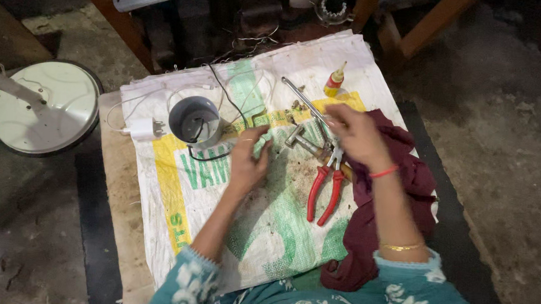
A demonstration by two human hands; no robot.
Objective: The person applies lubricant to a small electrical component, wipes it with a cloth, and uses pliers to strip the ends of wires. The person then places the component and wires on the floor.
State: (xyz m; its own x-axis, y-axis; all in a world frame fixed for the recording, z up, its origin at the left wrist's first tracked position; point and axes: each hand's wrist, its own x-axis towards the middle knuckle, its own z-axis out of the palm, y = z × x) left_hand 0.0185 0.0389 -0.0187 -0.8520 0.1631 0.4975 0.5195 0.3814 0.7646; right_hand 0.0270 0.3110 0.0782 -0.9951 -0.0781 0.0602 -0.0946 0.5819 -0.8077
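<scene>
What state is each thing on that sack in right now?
Pliers: lying flat, red handles spread apart.
Glue bottle: upright, capped.
Grey housing: open end up, wires trailing out.
Hammer: lying flat.
Maroon cloth: crumpled under the right arm.
Left hand: open, empty.
Right hand: fingers pinched, contents blurred.

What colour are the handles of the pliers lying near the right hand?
Red. The pliers lie just below the right hand, seen best in the head view.
</scene>
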